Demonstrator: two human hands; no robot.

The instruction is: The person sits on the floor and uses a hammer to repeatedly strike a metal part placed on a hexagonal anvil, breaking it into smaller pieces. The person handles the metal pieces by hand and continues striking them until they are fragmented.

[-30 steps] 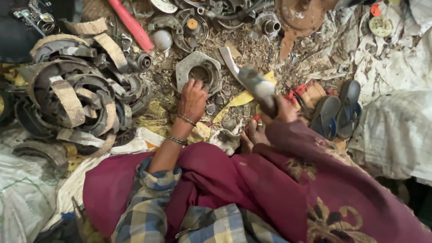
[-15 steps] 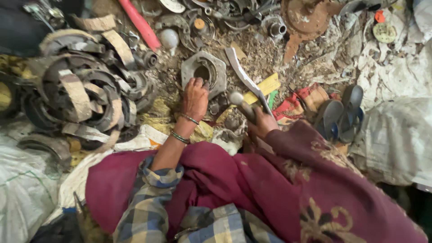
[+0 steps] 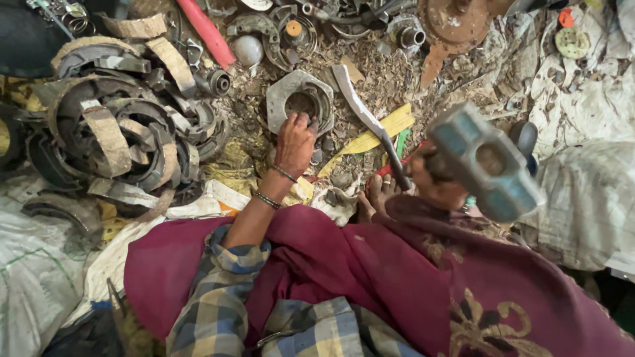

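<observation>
My left hand (image 3: 296,142), with bangles at the wrist, rests on the near rim of a grey metal housing (image 3: 286,98) that has a round hole and lies on the littered ground; the fingers grip its edge. My right hand (image 3: 438,180) holds a heavy hammer. The blurred square hammer head (image 3: 486,162) is lifted high, close to the camera and to the right of the housing. A curved metal blade (image 3: 362,112) lies just right of the housing. My bare foot (image 3: 376,196) shows below it, beside my maroon garment (image 3: 370,264).
A heap of curved brake shoes (image 3: 112,125) fills the left. A red bar (image 3: 206,33), a small metal ball (image 3: 249,47), rusty round parts (image 3: 456,20) and a yellow strip (image 3: 390,125) lie at the back. White sacks (image 3: 589,198) cover the right side, and sandals lie there.
The hammer has swung up from near the ground to close under the camera. My left hand has stayed on the housing.
</observation>
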